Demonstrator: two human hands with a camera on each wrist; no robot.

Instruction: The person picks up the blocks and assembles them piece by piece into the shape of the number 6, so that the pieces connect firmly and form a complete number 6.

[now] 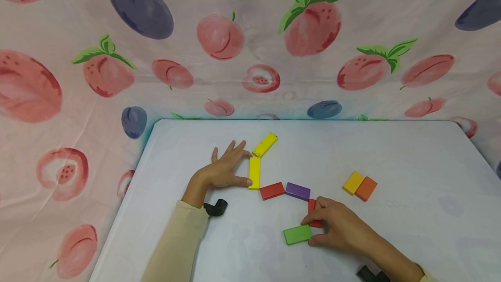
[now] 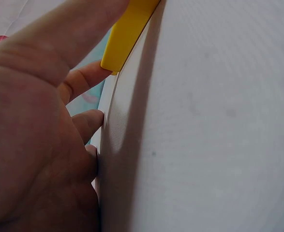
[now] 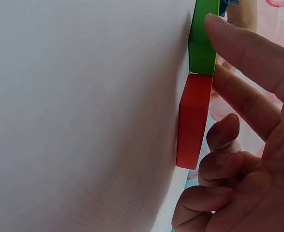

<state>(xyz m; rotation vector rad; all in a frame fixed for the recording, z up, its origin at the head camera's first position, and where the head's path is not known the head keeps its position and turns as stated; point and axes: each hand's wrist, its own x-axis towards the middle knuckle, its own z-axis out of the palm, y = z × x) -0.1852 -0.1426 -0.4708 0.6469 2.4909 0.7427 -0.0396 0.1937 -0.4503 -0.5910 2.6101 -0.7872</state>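
Observation:
My left hand (image 1: 221, 171) spans a yellow block (image 1: 255, 173), thumb at its near end and index finger at its far end; the other fingers spread out. In the left wrist view the index fingertip meets the end of the yellow block (image 2: 125, 36). The thumb and index finger of my right hand (image 1: 338, 225) pinch the right end of a green block (image 1: 296, 234). Right beside it lies a red block (image 1: 312, 206), partly hidden by the hand; in the right wrist view the green block (image 3: 203, 43) and red block (image 3: 194, 123) sit end to end.
Another yellow block (image 1: 265, 144) slants off the far end of the held one. A second red block (image 1: 272, 191) and a purple block (image 1: 298, 191) continue the zigzag line. Apart at the right, a yellow block (image 1: 353, 182) and an orange block (image 1: 365, 188) touch on the white table (image 1: 411, 151).

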